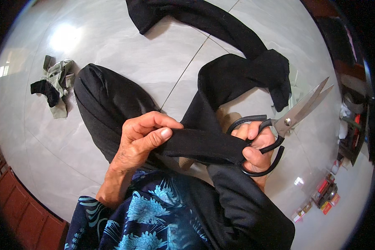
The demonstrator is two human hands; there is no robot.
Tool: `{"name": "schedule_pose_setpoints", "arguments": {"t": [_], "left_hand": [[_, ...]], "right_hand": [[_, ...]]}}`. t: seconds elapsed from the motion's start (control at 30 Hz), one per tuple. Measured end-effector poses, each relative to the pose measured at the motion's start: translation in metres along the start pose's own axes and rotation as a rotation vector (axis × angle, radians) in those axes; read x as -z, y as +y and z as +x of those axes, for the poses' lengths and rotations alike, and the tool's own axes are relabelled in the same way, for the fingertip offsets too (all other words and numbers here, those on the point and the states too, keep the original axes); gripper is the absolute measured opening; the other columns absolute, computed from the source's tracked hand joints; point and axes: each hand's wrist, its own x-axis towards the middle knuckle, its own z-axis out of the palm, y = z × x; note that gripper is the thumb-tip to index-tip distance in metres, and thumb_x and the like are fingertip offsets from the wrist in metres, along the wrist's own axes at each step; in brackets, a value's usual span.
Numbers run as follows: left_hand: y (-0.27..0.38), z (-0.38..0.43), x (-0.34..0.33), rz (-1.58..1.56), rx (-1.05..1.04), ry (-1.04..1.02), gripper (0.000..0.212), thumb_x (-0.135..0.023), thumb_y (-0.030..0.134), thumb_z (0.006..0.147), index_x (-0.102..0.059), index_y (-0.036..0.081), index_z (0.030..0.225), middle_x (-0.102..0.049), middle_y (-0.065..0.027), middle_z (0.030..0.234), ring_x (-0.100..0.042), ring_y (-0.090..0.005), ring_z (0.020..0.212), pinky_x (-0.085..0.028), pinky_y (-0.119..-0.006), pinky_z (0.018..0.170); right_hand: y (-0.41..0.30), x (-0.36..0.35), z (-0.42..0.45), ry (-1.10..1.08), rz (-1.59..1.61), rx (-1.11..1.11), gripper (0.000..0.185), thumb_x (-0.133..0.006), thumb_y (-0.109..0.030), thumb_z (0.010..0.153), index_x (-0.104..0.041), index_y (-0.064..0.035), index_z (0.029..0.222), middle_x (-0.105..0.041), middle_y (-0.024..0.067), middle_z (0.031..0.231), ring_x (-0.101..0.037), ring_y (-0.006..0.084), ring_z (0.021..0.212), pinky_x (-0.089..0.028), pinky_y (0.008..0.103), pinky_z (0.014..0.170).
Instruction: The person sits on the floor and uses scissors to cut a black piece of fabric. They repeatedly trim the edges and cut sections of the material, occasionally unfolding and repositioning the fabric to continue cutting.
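Observation:
A long piece of black cloth (234, 73) stretches from my lap out over the floor. Its hemmed edge, a flat black band (206, 142), is held taut between both hands. My left hand (143, 137) pinches the band's left end between thumb and fingers. At the other end, my right hand (257, 150) grips the cloth with thumb and fingers. That same hand carries large scissors (287, 122) with black-coated loop handles. Their steel blades stand slightly apart and point up and right, away from the band. Part of the handles is hidden behind my fingers.
Grey-green and black cloth pieces (54, 84) lie heaped on the tiled floor (118, 53) at the left. More black cloth (206, 20) runs across the top. Red-brown wooden furniture (28, 209) stands lower left. Small packages (325, 190) sit along the right side.

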Motion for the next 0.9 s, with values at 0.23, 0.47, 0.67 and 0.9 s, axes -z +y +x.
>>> {"name": "schedule_pose_setpoints", "arguments": {"t": [0.23,0.47,0.67,0.9], "left_hand": [[-0.005,0.002,0.008,0.062,0.002,0.098,0.017,-0.064,0.010,0.090,-0.067,-0.002,0.101,-0.064,-0.0011,0.087,-0.055,-0.0058,0.078,-0.042,-0.019,0.072],[-0.006,0.005,0.004,0.278,-0.103,0.156,0.016,-0.066,0.006,0.086,-0.065,-0.003,0.099,-0.065,-0.0083,0.104,-0.059,-0.0133,0.090,-0.045,-0.026,0.082],[-0.001,0.010,-0.011,1.011,-0.695,0.082,0.021,-0.067,-0.002,0.071,-0.064,-0.003,0.092,-0.061,-0.0197,0.116,-0.055,-0.0373,0.113,-0.042,-0.046,0.095],[-0.021,0.000,-0.029,0.514,-0.185,-0.171,0.028,-0.062,0.023,0.090,-0.063,-0.004,0.089,-0.063,-0.0171,0.091,-0.063,-0.0271,0.083,-0.049,-0.034,0.071]], "right_hand": [[0.001,-0.002,0.000,0.025,-0.029,-0.012,0.035,-0.068,-0.001,0.072,-0.044,-0.0039,0.096,-0.059,0.0167,0.083,-0.056,0.0207,0.075,-0.046,0.0342,0.071],[-0.007,-0.011,0.001,0.104,-0.117,-0.102,0.040,-0.072,-0.007,0.070,-0.042,-0.0040,0.096,-0.060,0.0170,0.082,-0.056,0.0225,0.078,-0.047,0.0356,0.076],[0.004,0.005,-0.001,0.019,-0.350,-0.041,0.039,-0.071,-0.001,0.071,-0.044,-0.0031,0.098,-0.061,0.0177,0.088,-0.058,0.0232,0.083,-0.047,0.0354,0.079],[0.006,-0.010,0.000,0.030,-0.533,-0.091,0.033,-0.077,0.001,0.067,-0.057,-0.0006,0.094,-0.061,0.0082,0.092,-0.059,0.0166,0.086,-0.047,0.0292,0.078]]}}
